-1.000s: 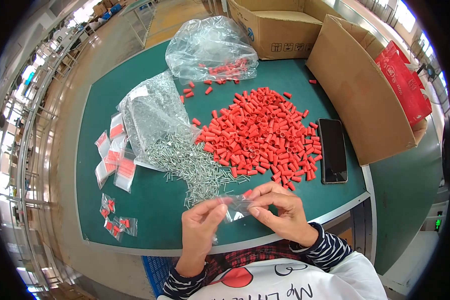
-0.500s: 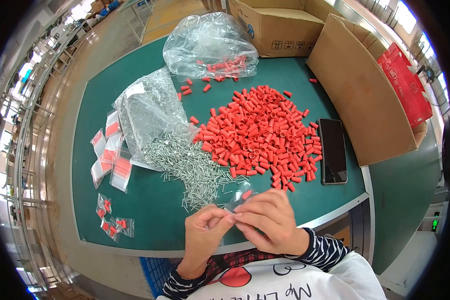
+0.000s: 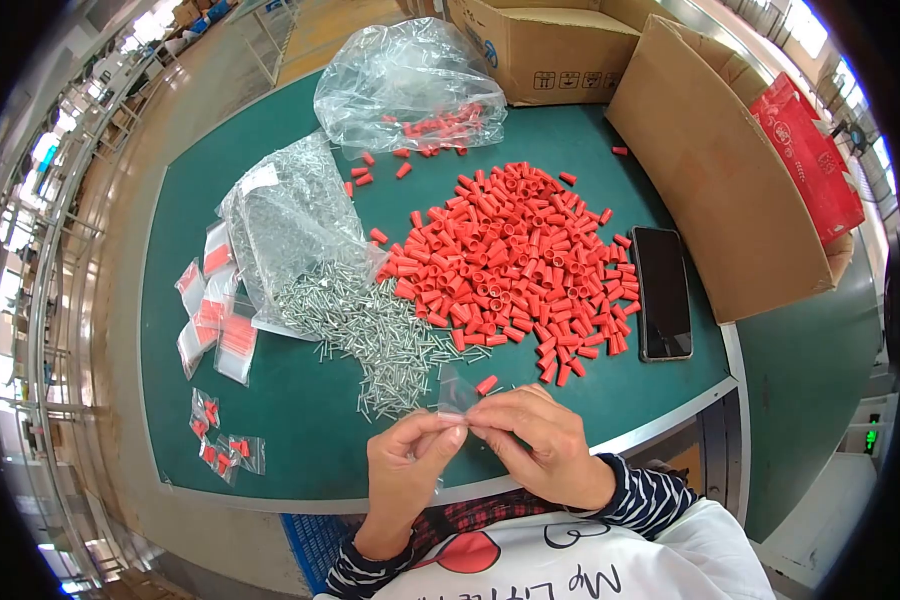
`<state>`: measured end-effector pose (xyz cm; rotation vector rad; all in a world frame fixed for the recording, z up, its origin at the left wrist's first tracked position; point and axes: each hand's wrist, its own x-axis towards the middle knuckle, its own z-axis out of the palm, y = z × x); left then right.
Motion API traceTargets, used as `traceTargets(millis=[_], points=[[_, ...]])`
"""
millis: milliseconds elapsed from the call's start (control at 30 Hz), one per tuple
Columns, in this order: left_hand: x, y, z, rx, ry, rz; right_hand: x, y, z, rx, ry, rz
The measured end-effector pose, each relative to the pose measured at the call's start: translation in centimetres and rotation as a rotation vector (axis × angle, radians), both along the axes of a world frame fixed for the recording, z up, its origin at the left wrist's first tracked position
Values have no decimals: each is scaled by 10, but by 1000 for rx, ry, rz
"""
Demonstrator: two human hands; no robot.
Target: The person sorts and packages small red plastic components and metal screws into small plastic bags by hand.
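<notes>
A small clear plastic bag [image 3: 456, 392] is pinched between both hands at the table's front edge. My left hand [image 3: 410, 462] holds its lower left side with thumb and fingers. My right hand [image 3: 538, 440] grips its right side, fingertips nearly touching those of my left hand. One red cap [image 3: 486, 385] lies just above my right fingertips. Beyond the hands are a heap of silver screws [image 3: 395, 365] and a large pile of red caps [image 3: 510, 255].
Clear bags lie at the back [image 3: 410, 85] and left [image 3: 295, 210]. Small packets [image 3: 236, 345] and filled bags [image 3: 242, 453] sit at the left. A phone [image 3: 662, 295] and cardboard boxes [image 3: 710, 170] stand right of the pile.
The small bag has been turned and flattened between my fingers. The red cap near my right fingertips now shows outside the bag's film. The view has shifted slightly.
</notes>
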<state>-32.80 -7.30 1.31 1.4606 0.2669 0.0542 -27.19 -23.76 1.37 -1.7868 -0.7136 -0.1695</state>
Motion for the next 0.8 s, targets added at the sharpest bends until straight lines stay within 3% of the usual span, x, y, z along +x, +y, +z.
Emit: traceTargets(millis=[100,800], points=[[1,-2,2,190,-31,22,-1,-2,4,-54,19,15],[-5,-19,18,615,-206,-27,-9,-12,7,-163,-46,-25]])
